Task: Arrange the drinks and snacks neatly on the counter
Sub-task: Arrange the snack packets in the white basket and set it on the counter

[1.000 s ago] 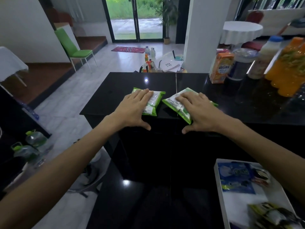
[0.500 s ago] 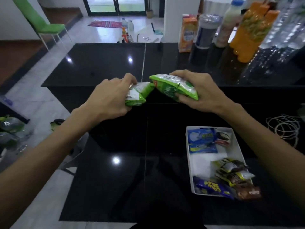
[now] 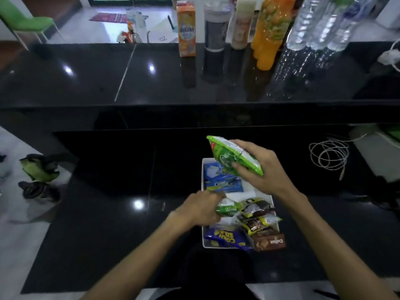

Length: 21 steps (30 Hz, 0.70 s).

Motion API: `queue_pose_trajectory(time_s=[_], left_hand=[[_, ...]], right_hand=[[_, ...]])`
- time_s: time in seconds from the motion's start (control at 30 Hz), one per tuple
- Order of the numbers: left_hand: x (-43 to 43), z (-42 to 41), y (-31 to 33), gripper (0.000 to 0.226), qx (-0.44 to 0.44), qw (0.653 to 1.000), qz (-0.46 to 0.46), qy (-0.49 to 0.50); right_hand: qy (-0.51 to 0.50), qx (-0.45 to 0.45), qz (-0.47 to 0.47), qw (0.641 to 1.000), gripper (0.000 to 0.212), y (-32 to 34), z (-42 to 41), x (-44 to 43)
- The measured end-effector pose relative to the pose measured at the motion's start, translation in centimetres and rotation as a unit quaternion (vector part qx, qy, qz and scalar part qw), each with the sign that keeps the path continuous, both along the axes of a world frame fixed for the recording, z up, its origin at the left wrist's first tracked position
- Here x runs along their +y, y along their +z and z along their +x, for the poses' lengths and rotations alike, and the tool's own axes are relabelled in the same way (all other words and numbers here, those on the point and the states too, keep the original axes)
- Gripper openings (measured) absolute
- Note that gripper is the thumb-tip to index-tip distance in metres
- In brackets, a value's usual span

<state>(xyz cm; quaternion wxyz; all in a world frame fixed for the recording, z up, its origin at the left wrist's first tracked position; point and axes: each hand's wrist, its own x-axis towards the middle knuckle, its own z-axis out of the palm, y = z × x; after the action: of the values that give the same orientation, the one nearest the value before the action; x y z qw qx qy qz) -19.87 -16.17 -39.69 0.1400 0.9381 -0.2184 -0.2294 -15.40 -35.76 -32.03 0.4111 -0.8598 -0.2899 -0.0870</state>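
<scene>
Large green packet (image 3: 232,155) clamped in right grip (image 3: 267,169), above far end of white tray (image 3: 203,237). Small green packet (image 3: 227,209) pinched by left grip (image 3: 200,210) over tray's left rim. Lower counter (image 3: 104,191) stretches wide left of tray. Cable coil (image 3: 329,154) to the right. Drinks row (image 3: 270,33) along upper ledge's far edge.

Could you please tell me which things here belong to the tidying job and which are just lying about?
Belongs: green packet in the left hand; second packet in the right hand; tray of snacks; carton; orange bottle; water bottles.
Lying about: cable; chair; rug.
</scene>
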Motion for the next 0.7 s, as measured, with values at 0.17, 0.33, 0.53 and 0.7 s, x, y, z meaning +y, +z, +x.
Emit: queue_pose_trajectory(time_s=[0.17,0.33,0.53,0.7], left_hand=[[-3.4,0.6,-5.8,0.056,0.035,0.998,0.041,0.015],[-5.1,0.5,-8.7,0.050,0.048,0.996,0.056,0.051],[-7.0,-0.4,-11.4,0.046,0.073,0.991,0.109,0.037],[-6.8,0.1,-10.8,0.057,0.140,0.986,0.074,0.051]], right_hand=[[-0.026,0.062,0.009,0.998,0.051,-3.6,0.1,-3.0],[-0.006,0.088,0.031,0.996,0.046,-5.2,1.9,-4.0],[-0.015,0.140,0.033,0.990,0.047,-7.7,4.3,-4.2],[-0.019,0.194,-0.007,0.981,0.049,-12.8,4.5,-3.4]])
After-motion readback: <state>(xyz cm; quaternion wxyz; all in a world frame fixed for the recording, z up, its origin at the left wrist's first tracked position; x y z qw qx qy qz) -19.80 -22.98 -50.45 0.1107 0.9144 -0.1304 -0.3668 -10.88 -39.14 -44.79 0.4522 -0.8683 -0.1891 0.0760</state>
